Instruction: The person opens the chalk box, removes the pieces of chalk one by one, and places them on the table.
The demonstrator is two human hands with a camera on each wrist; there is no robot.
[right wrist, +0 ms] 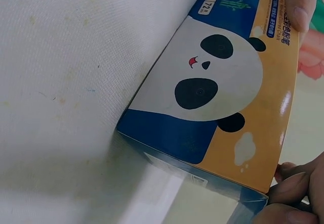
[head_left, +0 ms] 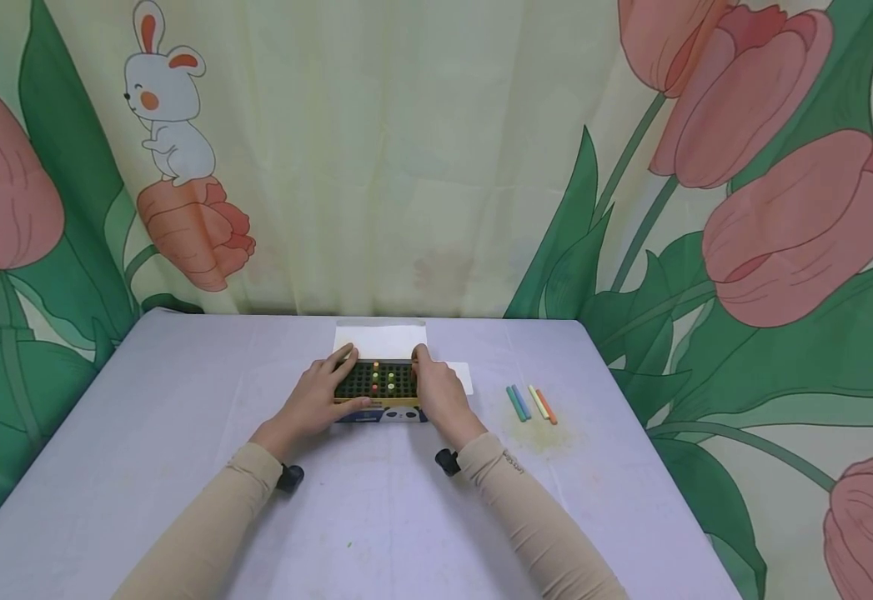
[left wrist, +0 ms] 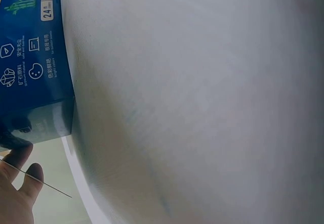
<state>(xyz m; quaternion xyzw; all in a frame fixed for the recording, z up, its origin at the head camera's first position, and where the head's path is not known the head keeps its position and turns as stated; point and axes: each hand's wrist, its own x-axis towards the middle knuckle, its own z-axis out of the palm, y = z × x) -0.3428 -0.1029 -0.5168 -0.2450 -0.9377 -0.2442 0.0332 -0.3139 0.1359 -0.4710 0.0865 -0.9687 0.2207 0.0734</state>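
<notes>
A panda-printed chalk box (head_left: 403, 414) stands on the table, its white lid (head_left: 379, 337) folded open at the back. Inside, a dark perforated holder (head_left: 363, 380) carries several coloured chalk sticks in its holes. My left hand (head_left: 316, 396) grips the box's left end, thumb along the front edge and fingers toward the far corner. At the opposite end, my right hand (head_left: 445, 398) holds the box with curled fingers by the corner, as the right wrist view shows. The blue printed side of the box (left wrist: 33, 57) fills the left wrist view's upper left.
Several loose chalk sticks (head_left: 520, 402) in green, blue, yellow and orange lie right of the box, with yellowish dust around them. A white flap or card (head_left: 462, 377) shows behind my right hand. A tulip-and-rabbit curtain (head_left: 406, 167) hangs behind the white-covered table (head_left: 181, 400).
</notes>
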